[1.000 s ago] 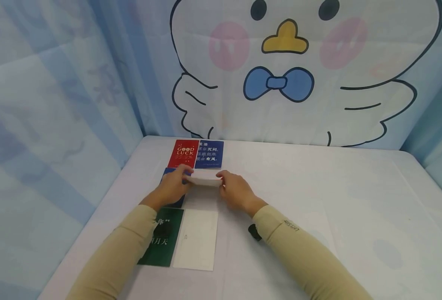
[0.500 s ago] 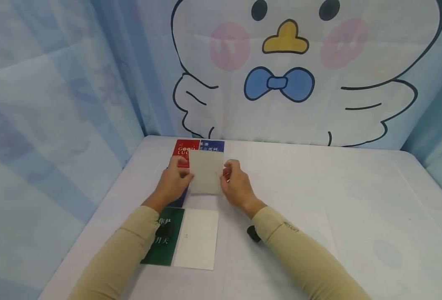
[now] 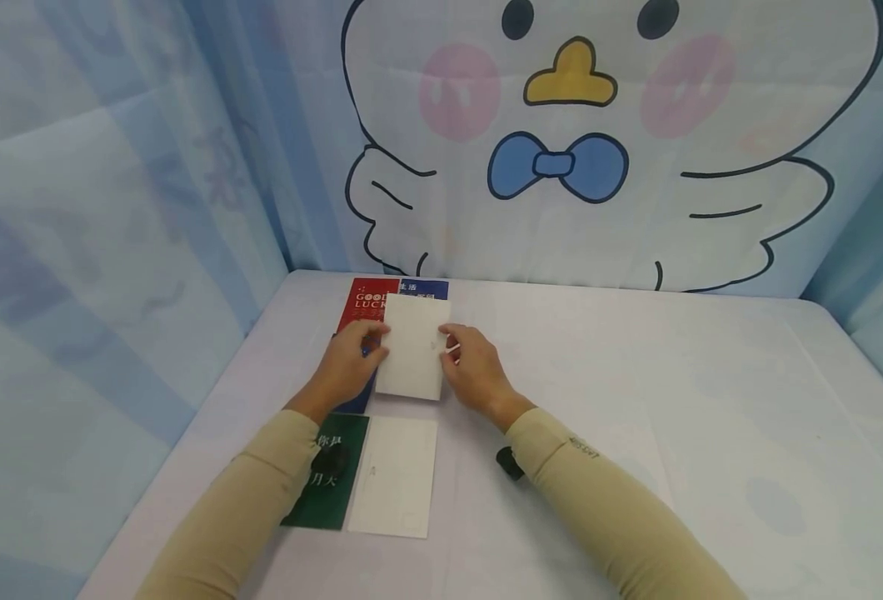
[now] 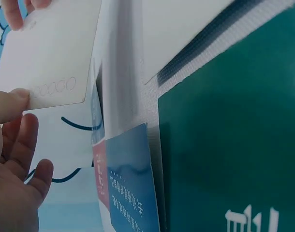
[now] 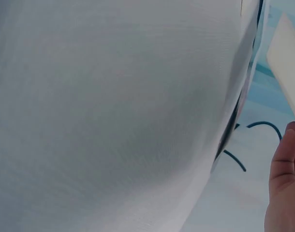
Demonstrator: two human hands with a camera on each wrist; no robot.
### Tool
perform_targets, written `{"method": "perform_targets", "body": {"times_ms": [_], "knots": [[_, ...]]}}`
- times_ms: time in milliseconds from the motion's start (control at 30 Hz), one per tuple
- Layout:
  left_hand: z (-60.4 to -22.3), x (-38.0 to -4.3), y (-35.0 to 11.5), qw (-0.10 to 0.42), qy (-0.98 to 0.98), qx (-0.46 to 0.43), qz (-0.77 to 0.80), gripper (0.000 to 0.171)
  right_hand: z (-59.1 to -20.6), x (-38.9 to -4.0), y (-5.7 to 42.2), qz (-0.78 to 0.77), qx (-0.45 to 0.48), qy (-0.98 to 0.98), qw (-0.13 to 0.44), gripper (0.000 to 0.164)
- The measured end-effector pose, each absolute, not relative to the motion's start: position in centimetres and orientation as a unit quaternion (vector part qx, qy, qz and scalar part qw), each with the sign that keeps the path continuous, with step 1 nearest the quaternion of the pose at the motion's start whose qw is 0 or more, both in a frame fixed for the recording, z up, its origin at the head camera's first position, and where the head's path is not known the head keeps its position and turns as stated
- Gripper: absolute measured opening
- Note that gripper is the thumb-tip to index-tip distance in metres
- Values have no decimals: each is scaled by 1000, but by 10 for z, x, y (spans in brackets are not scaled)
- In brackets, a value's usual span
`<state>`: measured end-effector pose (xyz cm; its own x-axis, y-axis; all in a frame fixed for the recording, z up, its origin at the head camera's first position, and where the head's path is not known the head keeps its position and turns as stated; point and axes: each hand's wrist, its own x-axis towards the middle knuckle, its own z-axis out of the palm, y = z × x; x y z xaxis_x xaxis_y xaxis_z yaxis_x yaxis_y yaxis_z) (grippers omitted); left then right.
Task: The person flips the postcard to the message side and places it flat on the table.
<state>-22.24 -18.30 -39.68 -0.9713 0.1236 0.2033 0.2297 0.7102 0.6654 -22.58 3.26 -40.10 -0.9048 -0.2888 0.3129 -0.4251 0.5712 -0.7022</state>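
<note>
Between my two hands a cream postcard point(image 3: 414, 350) is held above the table, its pale back facing me. A row of small printed circles shows on that postcard point(image 4: 55, 53) in the left wrist view. My left hand point(image 3: 342, 364) pinches its left edge between thumb and fingers. At the opposite edge my right hand point(image 3: 477, 371) pinches it too. Behind it lie a red "GOOD LUCK" card point(image 3: 365, 302) and a blue card point(image 3: 428, 288), both partly covered. Another blue card point(image 3: 353, 403) lies mostly hidden below my left hand.
Nearer me, a green card point(image 3: 336, 500) with white characters lies beside a cream card point(image 3: 392, 479). The left sleeve overlaps the green one. A small black object point(image 3: 510, 463) shows by the right sleeve. A white cloth covers the table point(image 3: 674, 433); printed curtains point(image 3: 546, 233) stand behind.
The postcard, nearly edge-on a second ago, has tilted up so its pale back shows fully. It now covers part of the far red and blue cards. Both hands keep their hold.
</note>
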Motion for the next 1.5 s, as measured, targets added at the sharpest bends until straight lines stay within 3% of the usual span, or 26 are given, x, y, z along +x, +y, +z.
{"method": "perform_targets", "body": {"times_ms": [300,667,1500], "knots": [[-402,-227,-184,21,-934,-78,-349,50,-402,-230,31,395,185,-900,5,52],[-408,-229,-179,-40,-942,-47,-329,58,-402,-234,26,349,153,-921,-77,58],[-418,-229,-180,-85,-968,-36,-234,58,-409,-235,22,258,171,-941,-140,66]]}}
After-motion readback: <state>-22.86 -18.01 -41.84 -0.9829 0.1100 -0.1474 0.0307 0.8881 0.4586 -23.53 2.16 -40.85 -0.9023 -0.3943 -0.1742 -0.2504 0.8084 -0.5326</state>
